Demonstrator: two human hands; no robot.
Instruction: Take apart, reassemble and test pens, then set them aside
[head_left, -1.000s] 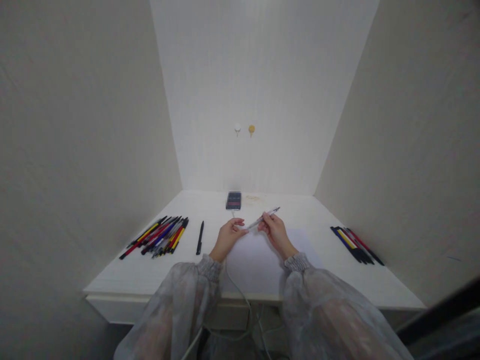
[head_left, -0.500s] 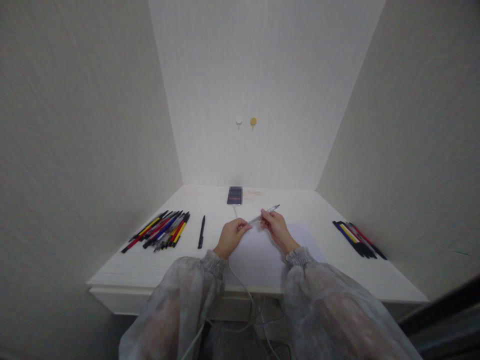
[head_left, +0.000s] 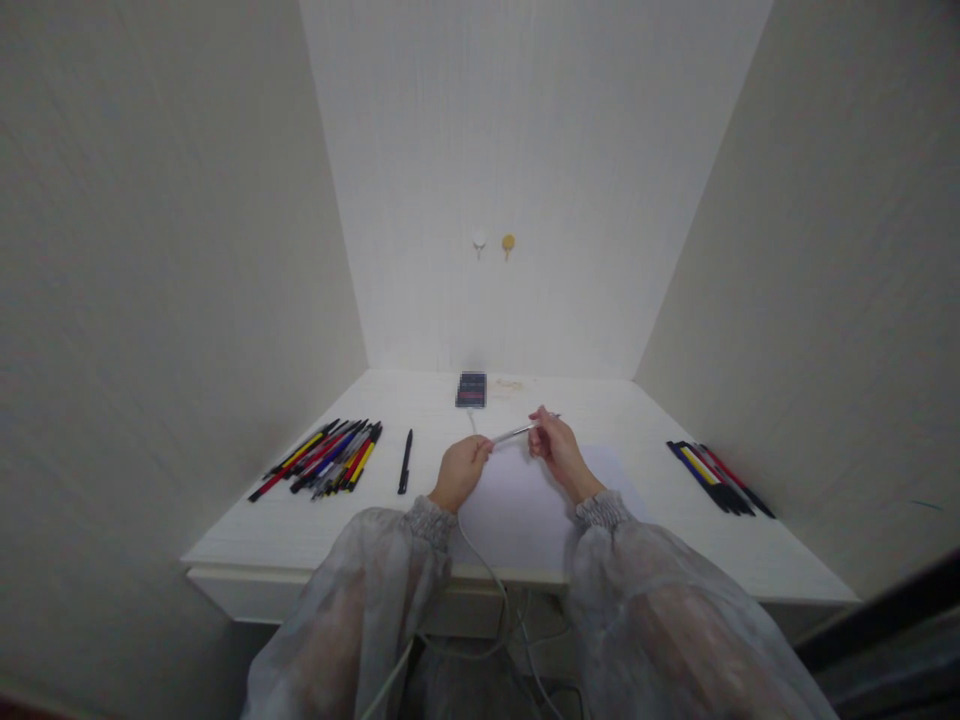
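A slim silvery-clear pen point(head_left: 513, 433) is held between my two hands above a white sheet of paper point(head_left: 517, 520). My left hand point(head_left: 460, 470) pinches its left end between thumb and fingers. Closer to the other end, my right hand point(head_left: 556, 448) grips it, and the tip pokes out past the fingers. To the left of my left hand, a single black pen point(head_left: 405, 462) lies on the white desk.
A heap of mixed pens point(head_left: 322, 460) lies at the desk's left. Several pens point(head_left: 716, 478) sit in a row at the right. A phone-like device point(head_left: 472, 390) with a cable point(head_left: 487, 565) lies at the back. Walls stand on three sides; two hooks point(head_left: 508, 243) are on the back one.
My right hand has shifted slightly right and outward along the pen, covering more of its tip end. My left hand has moved slightly left, still pinching the other end.
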